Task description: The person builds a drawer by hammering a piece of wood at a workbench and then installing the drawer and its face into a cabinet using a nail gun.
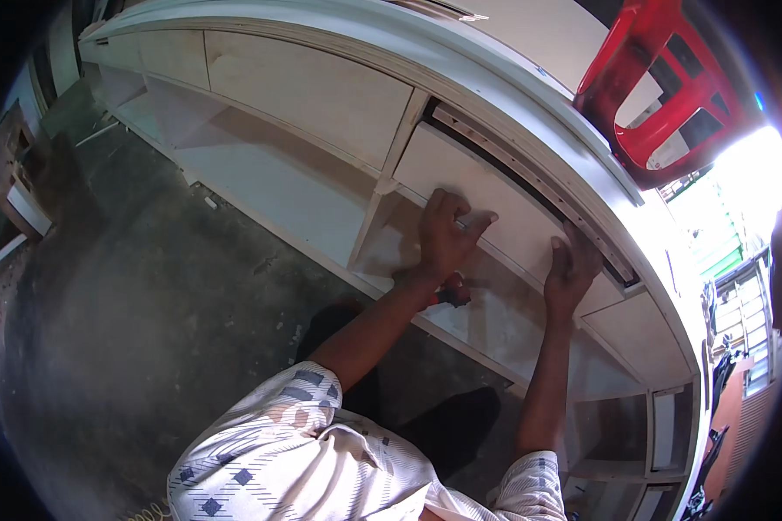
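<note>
A pale wooden drawer front [487, 178] sits in a long unfinished cabinet, with a dark gap and a metal runner strip [530, 178] along its upper side. My left hand [452, 226] has curled fingers on the panel's lower edge, thumb raised. Toward the panel's right end, my right hand [573, 260] grips it, fingertips reaching the dark upper gap. Below my left hand, a red and black power tool [452, 293] lies in the open compartment, partly hidden by my forearm.
Open compartments [269, 187] and closed panels [304, 95] run along the cabinet. A red plastic chair [626, 95] stands tilted on top at upper right. Wooden offcuts [30, 208] lean at the far left above a stained concrete floor [148, 321]. Bright window light comes from the right.
</note>
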Available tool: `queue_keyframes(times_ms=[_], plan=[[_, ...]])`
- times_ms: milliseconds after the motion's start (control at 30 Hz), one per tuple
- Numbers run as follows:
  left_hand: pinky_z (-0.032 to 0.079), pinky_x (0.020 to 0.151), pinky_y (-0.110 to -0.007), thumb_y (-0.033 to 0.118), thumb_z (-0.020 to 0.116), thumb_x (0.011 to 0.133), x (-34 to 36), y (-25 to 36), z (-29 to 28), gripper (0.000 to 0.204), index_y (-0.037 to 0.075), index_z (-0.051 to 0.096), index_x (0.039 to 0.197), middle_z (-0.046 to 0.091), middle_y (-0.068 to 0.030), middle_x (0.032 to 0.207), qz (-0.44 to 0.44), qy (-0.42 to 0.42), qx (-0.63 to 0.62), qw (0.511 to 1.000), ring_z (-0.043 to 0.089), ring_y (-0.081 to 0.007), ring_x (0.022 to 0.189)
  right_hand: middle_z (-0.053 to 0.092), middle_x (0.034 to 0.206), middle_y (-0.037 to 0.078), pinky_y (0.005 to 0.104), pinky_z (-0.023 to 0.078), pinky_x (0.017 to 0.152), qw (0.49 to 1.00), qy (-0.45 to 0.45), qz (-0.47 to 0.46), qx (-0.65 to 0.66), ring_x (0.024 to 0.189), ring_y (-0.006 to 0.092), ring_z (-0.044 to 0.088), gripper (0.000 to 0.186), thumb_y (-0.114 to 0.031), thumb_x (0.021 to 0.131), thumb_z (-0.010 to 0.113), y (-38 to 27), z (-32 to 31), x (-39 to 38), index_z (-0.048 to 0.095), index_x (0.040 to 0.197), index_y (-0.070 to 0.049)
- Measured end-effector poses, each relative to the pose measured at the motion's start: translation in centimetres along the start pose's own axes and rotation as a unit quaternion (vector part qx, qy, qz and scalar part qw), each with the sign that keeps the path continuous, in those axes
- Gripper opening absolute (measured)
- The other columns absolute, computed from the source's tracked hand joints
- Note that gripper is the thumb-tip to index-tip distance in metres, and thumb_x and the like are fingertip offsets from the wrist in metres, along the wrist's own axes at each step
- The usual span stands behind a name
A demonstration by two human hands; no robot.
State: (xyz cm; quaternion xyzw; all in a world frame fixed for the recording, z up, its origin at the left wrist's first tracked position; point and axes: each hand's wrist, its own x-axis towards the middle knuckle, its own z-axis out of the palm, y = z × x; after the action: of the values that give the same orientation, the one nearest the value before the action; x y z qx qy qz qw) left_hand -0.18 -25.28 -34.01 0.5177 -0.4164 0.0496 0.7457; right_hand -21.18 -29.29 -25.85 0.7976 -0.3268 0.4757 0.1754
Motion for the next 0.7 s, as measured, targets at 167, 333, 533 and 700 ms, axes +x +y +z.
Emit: queue_keyframes(times_ms=[167,333,533,700], plan=[[0.047,0.062,-0.035,0.021,0.096,0.072,-0.5,-1.2,-0.5,0.041,0.005,0.060,0.084,0.054,-0.0067,0.083,-0.025,0.018,-0.031,0.999,0.054,-0.0196,0.070,0.070,0.127,0.015,0.0431,0.042,0.109,0.995,-0.035,0.073,0.056,0.123,0.0309,0.062,0.028,-0.012,0.093,0.075,-0.3,-0.8,0.6,0.075,0.121,-0.010],[0.046,0.062,-0.034,0.022,0.093,0.076,-1.7,-2.8,-1.7,0.038,0.005,0.059,0.080,0.054,-0.0056,0.081,-0.093,0.055,-0.040,0.993,0.053,-0.0181,0.069,0.070,0.126,0.016,0.0414,0.044,0.108,0.978,-0.059,0.152,0.127,0.124,0.0309,0.060,0.030,-0.013,0.089,0.078,-0.5,-0.8,1.1,0.077,0.119,-0.007],[0.043,0.060,-0.034,0.020,0.086,0.084,-1.1,-3.6,-2.4,0.034,0.005,0.057,0.075,0.052,-0.0046,0.073,-0.124,0.011,-0.120,0.985,0.050,-0.0177,0.067,0.070,0.126,0.016,0.0393,0.043,0.110,0.970,-0.065,0.184,0.142,0.127,0.0294,0.060,0.031,-0.008,0.087,0.078,-0.8,-1.0,1.4,0.076,0.119,-0.004],[0.043,0.059,-0.036,0.022,0.084,0.085,-1.3,-4.1,-2.2,0.032,0.005,0.057,0.077,0.050,-0.0070,0.074,-0.111,0.001,-0.124,0.986,0.050,-0.0207,0.064,0.067,0.131,0.015,0.0383,0.044,0.110,0.958,-0.070,0.221,0.169,0.129,0.0278,0.059,0.033,-0.008,0.087,0.079,-0.2,-0.9,1.4,0.077,0.120,-0.006]])
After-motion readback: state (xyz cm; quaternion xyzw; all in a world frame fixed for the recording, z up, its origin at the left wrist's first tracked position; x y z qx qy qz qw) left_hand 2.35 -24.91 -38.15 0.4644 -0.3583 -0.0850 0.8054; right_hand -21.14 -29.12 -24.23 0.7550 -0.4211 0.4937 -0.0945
